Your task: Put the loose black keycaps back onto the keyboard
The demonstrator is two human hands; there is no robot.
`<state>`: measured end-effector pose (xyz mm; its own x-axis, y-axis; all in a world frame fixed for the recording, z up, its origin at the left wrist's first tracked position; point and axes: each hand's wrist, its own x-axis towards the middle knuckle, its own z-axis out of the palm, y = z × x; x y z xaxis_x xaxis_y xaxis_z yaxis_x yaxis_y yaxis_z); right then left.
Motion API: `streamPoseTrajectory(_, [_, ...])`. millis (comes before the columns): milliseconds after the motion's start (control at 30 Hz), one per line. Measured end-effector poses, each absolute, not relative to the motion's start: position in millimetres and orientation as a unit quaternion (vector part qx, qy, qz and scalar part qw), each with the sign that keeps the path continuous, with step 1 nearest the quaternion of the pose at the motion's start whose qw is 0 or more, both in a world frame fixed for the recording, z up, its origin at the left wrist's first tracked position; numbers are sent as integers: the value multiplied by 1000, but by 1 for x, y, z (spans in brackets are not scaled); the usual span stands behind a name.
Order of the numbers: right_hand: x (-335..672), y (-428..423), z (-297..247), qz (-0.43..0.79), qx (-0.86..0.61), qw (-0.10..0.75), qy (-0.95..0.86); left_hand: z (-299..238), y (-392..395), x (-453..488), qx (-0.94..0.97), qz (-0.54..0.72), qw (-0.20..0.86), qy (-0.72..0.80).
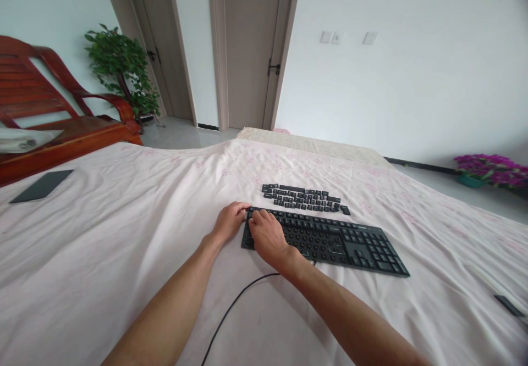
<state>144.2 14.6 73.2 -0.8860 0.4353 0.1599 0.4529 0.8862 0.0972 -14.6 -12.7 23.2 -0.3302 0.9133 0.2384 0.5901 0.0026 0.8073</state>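
A black keyboard [358,248] lies on the pale pink cloth, and many keys in its main block have no caps. At its upper left corner, my left hand [229,223] grips the edge with thumb and fingers. My right hand [267,237] reaches over the left end of the keyboard. Its fingers are bent and drawn together at the upper left keys; whatever sits between the fingertips is hidden. Just beyond the keyboard, loose black keycaps [303,200] lie in rows, including a long space bar [292,188].
A black cable [241,294] curves toward me from the keyboard. On the cloth [124,234] lie a dark flat rectangular object [42,186] at far left and a thin tool with a dark handle [508,304] at far right. A wooden bench [61,107] stands beyond, left.
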Motion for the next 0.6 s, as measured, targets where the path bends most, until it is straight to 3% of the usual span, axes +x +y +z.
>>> streamPoseTrajectory(167, [158,27,71,5,-239,97,-966,20,-12,-15,539,444,202,687])
streamPoseTrajectory(333, [184,69,71,99,-327,181,-922,17,-9,-15,529,463,227,674])
streamPoseTrajectory(433, [194,96,79,86,-405,205,-887,16,-8,-15,522,470,232,673])
streamPoseTrajectory(600, [185,118,86,14,-414,148,-898,15,-7,-15,517,470,237,675])
